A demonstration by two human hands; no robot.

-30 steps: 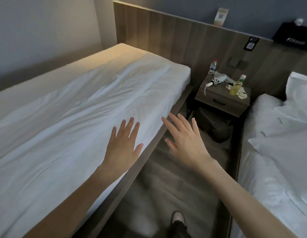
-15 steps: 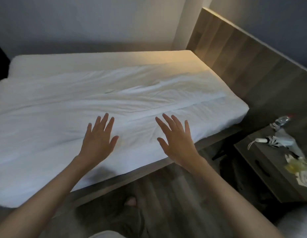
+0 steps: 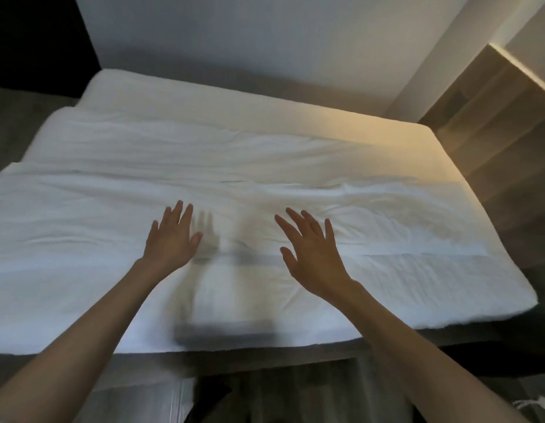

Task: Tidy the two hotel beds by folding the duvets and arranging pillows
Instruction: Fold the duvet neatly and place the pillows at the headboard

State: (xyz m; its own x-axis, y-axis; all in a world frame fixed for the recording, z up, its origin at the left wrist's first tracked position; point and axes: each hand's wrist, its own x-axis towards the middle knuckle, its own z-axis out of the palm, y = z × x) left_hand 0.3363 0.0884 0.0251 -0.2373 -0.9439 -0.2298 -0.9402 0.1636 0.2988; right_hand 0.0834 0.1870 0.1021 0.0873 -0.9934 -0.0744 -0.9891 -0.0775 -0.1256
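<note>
Duvet [image 3: 265, 160]: judged soft and limp; best gripped at its 6 o'clock edge.
Left hand [image 3: 172, 239]: fingers spread, nothing held.
Right hand [image 3: 311, 254]: fingers spread, nothing held.

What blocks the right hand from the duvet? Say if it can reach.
Likely yes: nothing blocks it. The right hand is open just over the duvet, the left hand off to its side.
</note>
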